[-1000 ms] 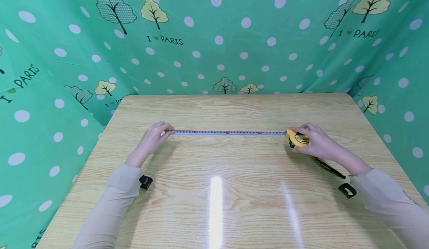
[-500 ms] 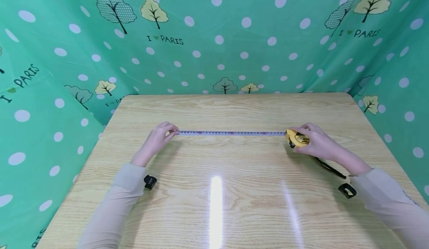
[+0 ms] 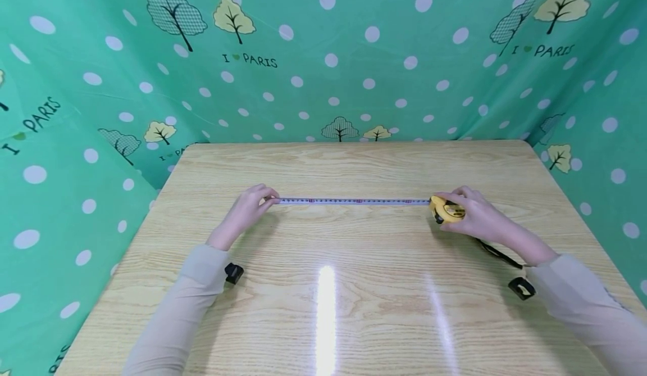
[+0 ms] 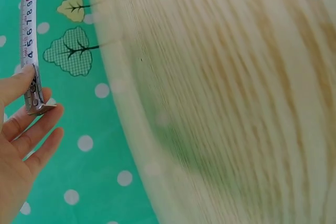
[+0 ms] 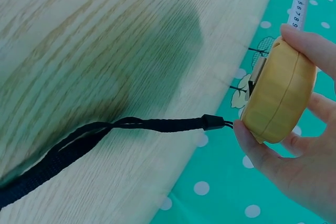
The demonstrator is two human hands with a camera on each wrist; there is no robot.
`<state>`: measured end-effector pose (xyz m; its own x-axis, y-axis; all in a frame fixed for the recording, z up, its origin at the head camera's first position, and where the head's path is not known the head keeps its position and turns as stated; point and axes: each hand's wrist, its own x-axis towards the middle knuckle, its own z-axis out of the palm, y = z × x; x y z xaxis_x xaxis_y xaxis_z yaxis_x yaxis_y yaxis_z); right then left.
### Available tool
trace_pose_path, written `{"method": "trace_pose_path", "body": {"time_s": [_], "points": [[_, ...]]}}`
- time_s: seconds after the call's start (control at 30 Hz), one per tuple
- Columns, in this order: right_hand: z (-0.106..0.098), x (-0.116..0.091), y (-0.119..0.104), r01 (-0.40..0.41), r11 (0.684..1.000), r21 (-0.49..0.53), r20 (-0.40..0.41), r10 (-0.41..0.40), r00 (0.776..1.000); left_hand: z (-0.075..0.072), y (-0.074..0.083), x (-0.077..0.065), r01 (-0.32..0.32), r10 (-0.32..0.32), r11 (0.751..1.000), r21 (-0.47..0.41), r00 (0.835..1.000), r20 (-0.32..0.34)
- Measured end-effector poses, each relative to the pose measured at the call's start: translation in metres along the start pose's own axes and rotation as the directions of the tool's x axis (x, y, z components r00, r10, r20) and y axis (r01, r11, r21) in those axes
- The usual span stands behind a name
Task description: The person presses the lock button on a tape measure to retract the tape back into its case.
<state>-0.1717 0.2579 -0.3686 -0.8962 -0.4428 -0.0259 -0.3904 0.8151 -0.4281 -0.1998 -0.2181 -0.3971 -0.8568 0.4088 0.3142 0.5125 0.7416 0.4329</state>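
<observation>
A yellow tape measure (image 3: 447,209) sits in my right hand (image 3: 477,214), which grips its case from the sides. Its white blade (image 3: 343,201) stretches straight across to my left hand (image 3: 250,204), held above the table. In the left wrist view, thumb and fingers pinch the blade by its metal end hook (image 4: 35,95), with the other fingers loosely extended. The right wrist view shows the yellow case (image 5: 278,93) between thumb and fingertips, and a black wrist strap (image 5: 157,124) trails from it.
The wood-grain table (image 3: 354,320) lies below both hands, with a bright light reflection on it. A green dotted cloth (image 3: 323,55) hangs behind and at the sides. Black wrist-camera mounts (image 3: 234,273) show by each sleeve.
My left hand has moved right with the blade's end, so the exposed length of blade is shorter. The right hand and the case have stayed nearly still.
</observation>
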Motion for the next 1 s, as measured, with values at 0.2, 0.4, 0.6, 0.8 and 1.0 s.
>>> {"method": "trace_pose_path", "body": {"time_s": [0.2,0.4,0.6,0.8,1.0], "points": [[-0.0001,0.0003,-0.0006,0.003,1.0,0.008,-0.004,-0.003,1.0,-0.0001,0.0026,0.0017,0.004,-0.004,1.0,-0.007,1.0,0.004],[-0.0002,0.0012,-0.0028,-0.005,1.0,0.008,0.001,0.005,1.0,0.0003,0.0029,0.0033,-0.013,0.013,1.0,-0.019,1.0,-0.003],[-0.0007,0.002,-0.0051,-0.034,0.999,0.008,0.018,0.033,0.999,0.0005,0.0047,0.0051,-0.03,0.03,0.999,-0.023,1.0,-0.002],[0.0002,0.0038,-0.0057,-0.03,1.0,0.006,0.01,0.029,1.0,0.001,0.0068,0.0073,-0.028,0.029,0.999,-0.032,1.0,0.008],[0.0011,0.0051,-0.0061,-0.03,1.0,0.01,0.013,0.03,0.999,0.0021,0.0093,0.0101,-0.045,0.045,0.999,-0.024,0.999,0.001]]}}
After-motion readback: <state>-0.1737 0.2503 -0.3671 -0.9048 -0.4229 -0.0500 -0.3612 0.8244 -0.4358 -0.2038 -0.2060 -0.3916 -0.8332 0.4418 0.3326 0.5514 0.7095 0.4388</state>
